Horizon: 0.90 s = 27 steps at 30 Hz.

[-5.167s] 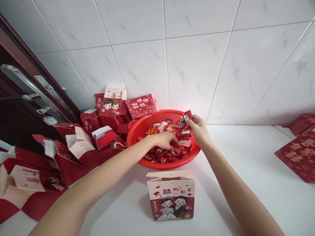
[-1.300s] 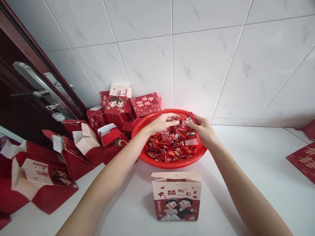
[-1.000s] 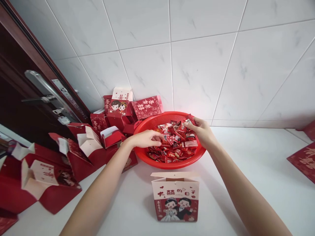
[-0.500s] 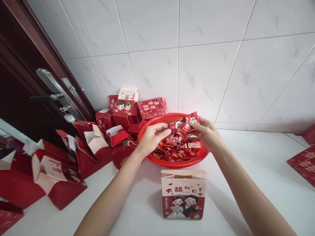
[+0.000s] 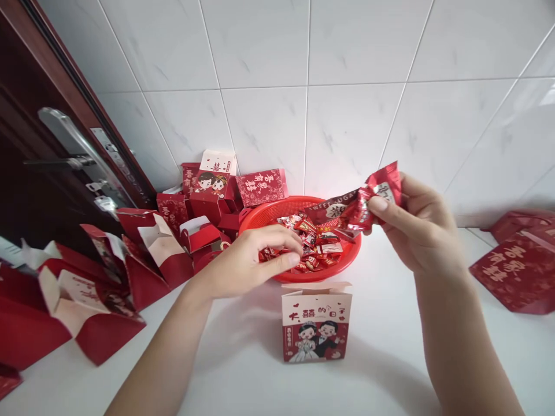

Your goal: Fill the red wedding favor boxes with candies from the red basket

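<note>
Wrapped candies (image 5: 361, 209): several, I log from afar, pinched in the right hand (image 5: 422, 231), raised near the right side of the red plastic basket (image 5: 255, 217). Left hand (image 5: 247, 260): released, fingers loosely curled, at the basket's near-left rim. Bride-and-groom gift box (image 5: 315, 326): upright on the white counter (image 5: 260, 370), just before the basket.

2 bare hands (image 5: 245, 261) (forearms (image 5: 459, 341) too)

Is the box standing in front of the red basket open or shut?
Open: the box has its top flap raised, not tucked down over the front.
</note>
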Tool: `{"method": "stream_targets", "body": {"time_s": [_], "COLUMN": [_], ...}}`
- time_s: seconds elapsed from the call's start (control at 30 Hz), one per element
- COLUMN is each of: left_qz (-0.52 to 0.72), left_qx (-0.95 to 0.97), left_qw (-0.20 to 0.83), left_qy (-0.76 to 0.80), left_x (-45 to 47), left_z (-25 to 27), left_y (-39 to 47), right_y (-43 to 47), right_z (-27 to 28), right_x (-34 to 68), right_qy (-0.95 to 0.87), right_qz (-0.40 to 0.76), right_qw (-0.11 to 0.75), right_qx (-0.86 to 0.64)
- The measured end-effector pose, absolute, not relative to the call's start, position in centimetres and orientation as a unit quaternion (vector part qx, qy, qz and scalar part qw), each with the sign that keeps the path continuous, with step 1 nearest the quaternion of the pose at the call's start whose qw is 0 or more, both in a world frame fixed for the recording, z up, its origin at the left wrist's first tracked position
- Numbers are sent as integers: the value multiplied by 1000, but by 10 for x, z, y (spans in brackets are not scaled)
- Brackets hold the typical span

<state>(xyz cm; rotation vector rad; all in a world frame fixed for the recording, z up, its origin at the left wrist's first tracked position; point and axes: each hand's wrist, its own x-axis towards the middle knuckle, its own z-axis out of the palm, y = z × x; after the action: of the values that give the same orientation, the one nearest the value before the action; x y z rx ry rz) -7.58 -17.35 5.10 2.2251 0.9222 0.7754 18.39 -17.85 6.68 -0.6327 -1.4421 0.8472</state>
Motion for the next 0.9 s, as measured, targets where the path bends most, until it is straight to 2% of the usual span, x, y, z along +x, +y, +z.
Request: {"method": "stream_targets", "body": {"time_s": [0.13,0.23,0.37,0.63,0.9], "left_qz": [126,83,111,72,187], "left_qx": [892,895,900,915,851], "left_qw": [304,311,289,278,346], "left_qy": [310,308,308,284,348], "left_x": [-74,-67,-64,-77,-56], "left_z": [58,55,55,66,44], "left_y": [-189,-191,-192,-203,-193], "right_y": [-201,-212,-224,-235,-231], "right_z": [78,79,82,83,81], "right_x": [200,204,201,202,202], "right_qy": [-686,-725,-756,-764,-760], "right_qz": [355,377,363,369,376], "right_qw": [567,487,419,395,387], "right_qx": [-286,-308,-349,-352,-361]}}
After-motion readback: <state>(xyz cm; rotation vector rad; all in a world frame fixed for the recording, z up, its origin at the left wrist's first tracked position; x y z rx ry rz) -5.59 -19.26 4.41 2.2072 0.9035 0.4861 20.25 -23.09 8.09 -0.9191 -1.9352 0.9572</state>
